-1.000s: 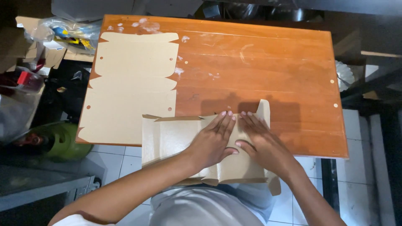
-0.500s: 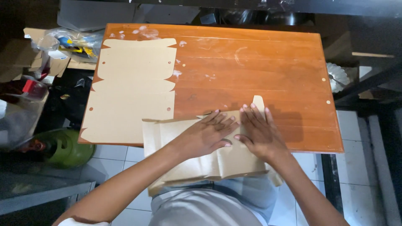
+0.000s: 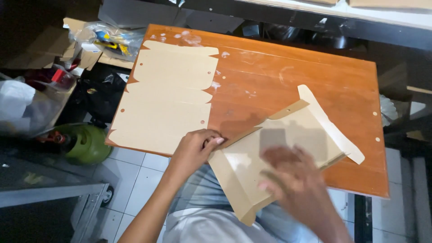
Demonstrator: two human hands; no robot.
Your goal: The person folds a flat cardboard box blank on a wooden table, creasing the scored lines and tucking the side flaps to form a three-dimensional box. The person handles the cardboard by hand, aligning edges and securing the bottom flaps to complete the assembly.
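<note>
We have the cardboard box blank [image 3: 288,144] lying skewed across the near edge of the desk [image 3: 315,85], its lower corner hanging over our lap. Our left hand [image 3: 193,150] pinches the raised side flap at the blank's left corner, thumb and fingers [image 3: 215,141] pressed together on the fold. Our right hand [image 3: 292,180] lies over the middle panel; it is blurred, so we cannot tell for sure whether its fingers are spread flat or curled, though they look loosely spread and holding nothing.

To fold this flap well, we judge that we should keep the right palm pressing the panel flat against the desk, so the sheet does not slide, and run the left pinch along the scored line rather than bending it at one spot. The long pale flap [image 3: 330,126] on the far right stands free and should be left loose.

Just beside our left hand lies a stack of flat blanks [image 3: 168,99], near the working piece but not quite touching it; a turn to the left would ride over it. White smears mark the desk's far part. Off the desk to the left sit a green gas cylinder [image 3: 83,141] on the tiled floor, a clear plastic bag [image 3: 110,40] and other clutter, all well apart.
</note>
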